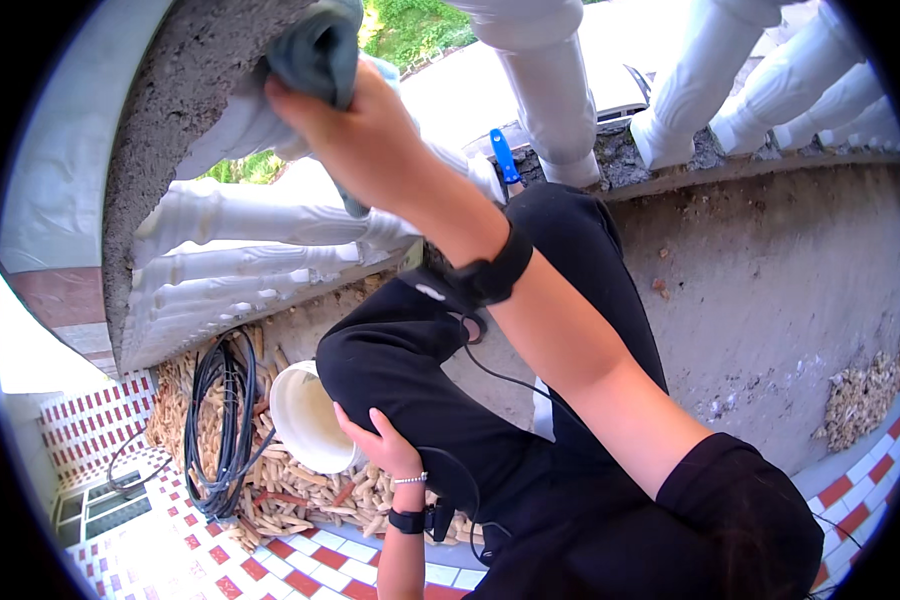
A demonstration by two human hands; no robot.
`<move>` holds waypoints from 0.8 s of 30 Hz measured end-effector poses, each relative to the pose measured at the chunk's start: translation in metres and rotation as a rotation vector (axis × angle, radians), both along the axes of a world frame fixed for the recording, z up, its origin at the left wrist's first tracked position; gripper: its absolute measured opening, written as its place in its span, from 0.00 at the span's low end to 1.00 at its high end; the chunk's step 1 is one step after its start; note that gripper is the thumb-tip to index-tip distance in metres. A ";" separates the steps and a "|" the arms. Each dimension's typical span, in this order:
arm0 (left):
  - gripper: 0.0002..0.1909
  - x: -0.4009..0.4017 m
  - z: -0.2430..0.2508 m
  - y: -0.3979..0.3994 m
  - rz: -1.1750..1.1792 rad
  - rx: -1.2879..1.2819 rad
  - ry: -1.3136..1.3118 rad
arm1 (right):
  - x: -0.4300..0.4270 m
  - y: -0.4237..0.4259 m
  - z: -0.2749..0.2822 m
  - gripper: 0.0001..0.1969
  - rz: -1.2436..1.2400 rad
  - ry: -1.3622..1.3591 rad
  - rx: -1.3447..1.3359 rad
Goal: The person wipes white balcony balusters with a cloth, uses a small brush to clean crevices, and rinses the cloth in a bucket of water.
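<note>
My right hand [345, 135] is raised at the upper left, closed around a grey-green cloth [319, 60] held against a white baluster [247, 124], just under the rough concrete underside of a rail [172, 82]. Part of the cloth hangs behind my wrist. My left hand [386, 446] rests low against my black-trousered leg, beside the rim of a white plastic bucket [311, 416]; whether its fingertips touch the bucket is unclear. A blue-handled tool [504, 156] stands between balusters near my knee, its lower end partly hidden.
Coiled black cable [221, 427] lies over a heap of corn cobs [330, 491] at the lower left. More white balusters [675, 97] line the concrete ledge [720, 174] at the right. Thin cords run by my legs. A vehicle [626, 105] shows beyond the balusters.
</note>
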State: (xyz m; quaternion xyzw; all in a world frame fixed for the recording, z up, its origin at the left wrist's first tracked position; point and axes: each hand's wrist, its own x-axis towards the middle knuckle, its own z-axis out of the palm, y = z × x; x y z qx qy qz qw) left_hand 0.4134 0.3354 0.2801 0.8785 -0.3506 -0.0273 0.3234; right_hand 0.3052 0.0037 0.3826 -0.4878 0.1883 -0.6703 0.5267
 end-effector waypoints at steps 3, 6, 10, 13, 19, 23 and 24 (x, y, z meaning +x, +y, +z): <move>0.28 0.000 -0.002 0.005 -0.044 0.010 -0.013 | -0.007 0.039 0.011 0.20 -0.403 0.181 -0.165; 0.28 -0.006 -0.008 0.007 -0.107 -0.035 0.058 | -0.021 0.065 0.021 0.22 -0.230 0.135 -0.088; 0.29 -0.011 -0.002 -0.004 -0.115 -0.023 0.073 | -0.025 0.070 0.001 0.33 -0.137 0.055 -0.078; 0.30 -0.012 -0.003 -0.006 -0.127 0.006 0.040 | -0.031 0.075 -0.030 0.20 0.122 -0.150 0.199; 0.31 -0.020 -0.005 -0.001 -0.129 -0.008 0.063 | -0.058 0.056 -0.012 0.11 0.417 -0.342 0.462; 0.30 -0.017 -0.004 -0.006 -0.159 0.043 0.045 | -0.005 0.026 0.020 0.22 -0.313 0.001 -0.067; 0.29 -0.017 -0.006 -0.005 -0.163 0.047 0.018 | -0.009 0.026 0.022 0.24 -0.092 -0.086 -0.009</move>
